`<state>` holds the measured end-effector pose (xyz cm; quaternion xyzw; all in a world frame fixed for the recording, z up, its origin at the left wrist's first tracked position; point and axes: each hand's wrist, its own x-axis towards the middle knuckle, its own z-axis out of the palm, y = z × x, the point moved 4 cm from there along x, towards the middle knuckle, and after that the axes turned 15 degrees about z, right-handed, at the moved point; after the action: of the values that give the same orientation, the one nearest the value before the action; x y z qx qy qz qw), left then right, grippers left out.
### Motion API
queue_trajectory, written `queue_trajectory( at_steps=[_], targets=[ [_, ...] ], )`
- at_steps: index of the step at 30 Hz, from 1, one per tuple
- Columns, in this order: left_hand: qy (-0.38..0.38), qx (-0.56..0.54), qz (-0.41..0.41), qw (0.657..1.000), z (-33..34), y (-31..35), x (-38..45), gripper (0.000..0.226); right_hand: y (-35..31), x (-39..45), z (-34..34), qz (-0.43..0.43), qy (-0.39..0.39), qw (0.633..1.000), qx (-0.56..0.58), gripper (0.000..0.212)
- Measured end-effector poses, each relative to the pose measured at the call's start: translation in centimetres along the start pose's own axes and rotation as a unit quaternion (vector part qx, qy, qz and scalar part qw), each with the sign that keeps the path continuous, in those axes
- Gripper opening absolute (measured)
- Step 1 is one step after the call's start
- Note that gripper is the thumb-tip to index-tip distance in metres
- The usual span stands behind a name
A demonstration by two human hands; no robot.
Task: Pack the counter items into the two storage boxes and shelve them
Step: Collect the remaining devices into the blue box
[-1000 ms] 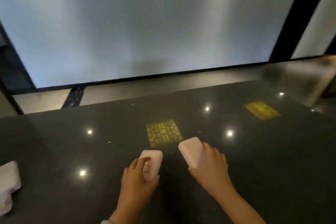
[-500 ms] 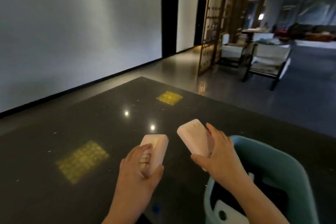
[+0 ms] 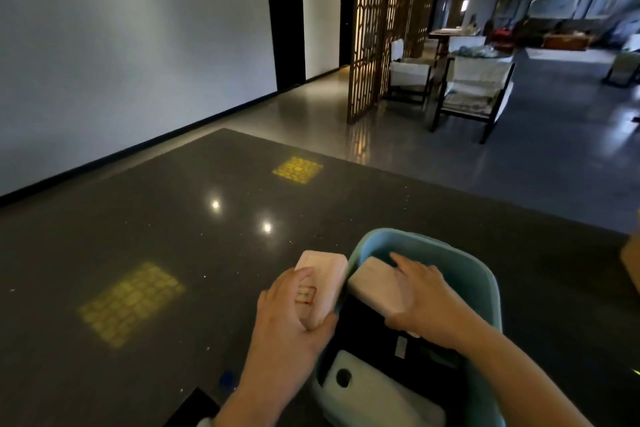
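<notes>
My left hand point(image 3: 287, 319) grips a pale pink packet with a red label point(image 3: 323, 279), held just left of the rim of a teal storage box point(image 3: 481, 284) on the dark counter point(image 3: 173, 236). My right hand point(image 3: 424, 298) holds a second pink packet point(image 3: 375, 284) inside the box, over the box's dark contents. A white item with a round hole point(image 3: 367, 388) lies at the near end of the box.
A tan object point(image 3: 632, 256) shows at the right edge of the counter. Beyond the counter are a wooden lattice screen point(image 3: 377, 21), two dark-framed chairs point(image 3: 474, 87) and a grey floor. A small blue thing point(image 3: 227, 378) lies on the counter near my left wrist.
The view swung right from the wall to the room. Both hands carried the pink packets toward the teal box; the right one now sits inside it, the left at its rim.
</notes>
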<state>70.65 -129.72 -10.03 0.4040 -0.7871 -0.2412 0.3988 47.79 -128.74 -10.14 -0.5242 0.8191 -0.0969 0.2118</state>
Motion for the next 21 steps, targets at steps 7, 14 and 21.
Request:
queue_trajectory(
  at_steps=[7,14,21],
  targets=[
    [0.009,0.007,-0.022,1.0,0.9,-0.7,-1.4,0.07,1.2,0.2,4.1,-0.051,-0.048,0.998,-0.01,0.11],
    [0.017,0.019,-0.021,0.999,1.1,-0.8,-1.6,0.07,1.9,0.7,5.0,-0.067,-0.061,0.996,0.0,0.113],
    [0.027,0.036,-0.016,0.999,1.3,-0.5,-1.8,0.07,1.4,0.7,5.4,-0.094,-0.016,0.995,-0.025,0.101]
  ],
)
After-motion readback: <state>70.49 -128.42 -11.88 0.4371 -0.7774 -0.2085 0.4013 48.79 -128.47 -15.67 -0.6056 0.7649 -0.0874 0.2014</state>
